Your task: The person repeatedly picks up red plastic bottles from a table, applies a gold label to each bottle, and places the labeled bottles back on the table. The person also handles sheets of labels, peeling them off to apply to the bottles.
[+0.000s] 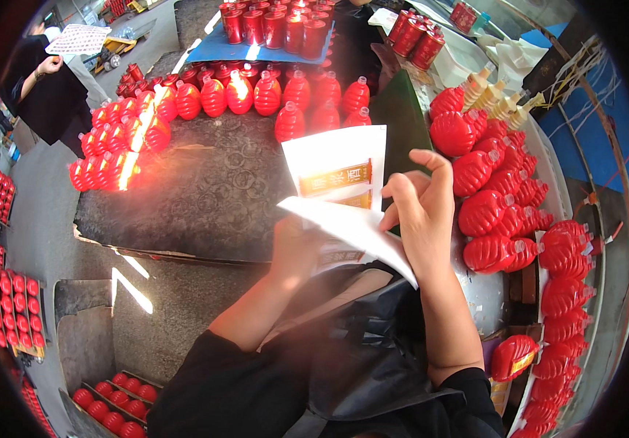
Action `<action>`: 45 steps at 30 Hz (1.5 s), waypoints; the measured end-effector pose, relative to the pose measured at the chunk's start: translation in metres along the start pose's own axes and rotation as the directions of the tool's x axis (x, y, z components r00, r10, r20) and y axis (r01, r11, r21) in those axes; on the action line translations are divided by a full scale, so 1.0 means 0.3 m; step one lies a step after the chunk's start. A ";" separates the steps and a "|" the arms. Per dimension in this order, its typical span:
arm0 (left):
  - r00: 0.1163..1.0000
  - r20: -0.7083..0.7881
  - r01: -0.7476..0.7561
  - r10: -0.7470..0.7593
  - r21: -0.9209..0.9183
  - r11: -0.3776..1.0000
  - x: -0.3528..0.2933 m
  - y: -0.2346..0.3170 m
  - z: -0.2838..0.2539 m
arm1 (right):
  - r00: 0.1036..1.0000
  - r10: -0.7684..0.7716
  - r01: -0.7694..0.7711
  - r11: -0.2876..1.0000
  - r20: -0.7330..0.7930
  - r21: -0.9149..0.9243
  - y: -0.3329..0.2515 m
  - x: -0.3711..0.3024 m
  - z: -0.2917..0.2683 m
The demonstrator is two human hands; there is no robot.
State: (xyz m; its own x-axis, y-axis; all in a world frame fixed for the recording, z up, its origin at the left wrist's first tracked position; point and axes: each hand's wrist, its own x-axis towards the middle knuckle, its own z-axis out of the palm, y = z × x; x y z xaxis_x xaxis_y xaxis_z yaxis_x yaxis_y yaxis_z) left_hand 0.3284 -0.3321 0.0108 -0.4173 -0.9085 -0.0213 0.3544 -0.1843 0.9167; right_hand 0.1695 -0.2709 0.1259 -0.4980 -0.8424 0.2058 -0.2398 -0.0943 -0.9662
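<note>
My left hand [296,248] grips a white sheet of labels [335,157] with orange-gold printed strips, held upright over my lap. The sheet is folded, and its white flap [354,223] slants down across the front toward my right wrist. Part of the left hand's fingers is behind the paper and blurred. Raised beside the sheet's right edge, my right hand [424,208] has bent fingers standing apart. Its lower fingers are close to the paper; whether they touch it I cannot tell.
A dark patterned table [212,190] lies ahead, with rows of red ribbed bottles [267,93] along its far side. Red canisters [274,29] stand on a blue board. More red bottles [475,171] are piled on the right. A person [44,87] stands far left holding a sheet.
</note>
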 end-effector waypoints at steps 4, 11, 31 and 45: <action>0.999 -0.002 0.042 -0.042 0.120 0.992 -0.028 -0.007 -0.009 | 0.951 -0.291 0.212 0.860 -0.104 -0.465 0.019 0.065 0.002; 0.999 -0.019 0.035 -0.034 0.096 0.995 -0.033 -0.032 -0.006 | 0.910 -0.414 0.333 0.758 -0.020 -0.561 0.049 0.057 0.010; 0.999 0.010 0.041 -0.040 -0.105 0.994 -0.043 -0.090 0.020 | 0.586 -0.803 0.621 0.360 0.107 -0.696 0.086 0.036 -0.003; 0.983 0.072 0.167 -0.168 0.018 0.986 -0.040 0.016 -0.006 | 0.920 -0.228 0.288 0.945 0.319 -0.154 0.120 -0.060 -0.036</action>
State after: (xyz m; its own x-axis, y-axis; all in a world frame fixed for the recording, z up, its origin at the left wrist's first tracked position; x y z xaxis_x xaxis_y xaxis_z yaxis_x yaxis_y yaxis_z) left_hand 0.3367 -0.3226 0.0148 -0.5300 -0.8353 -0.1459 0.2649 -0.3266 0.9073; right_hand 0.1609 -0.2535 0.0890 -0.1379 -0.9225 0.3605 -0.4979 -0.2500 -0.8304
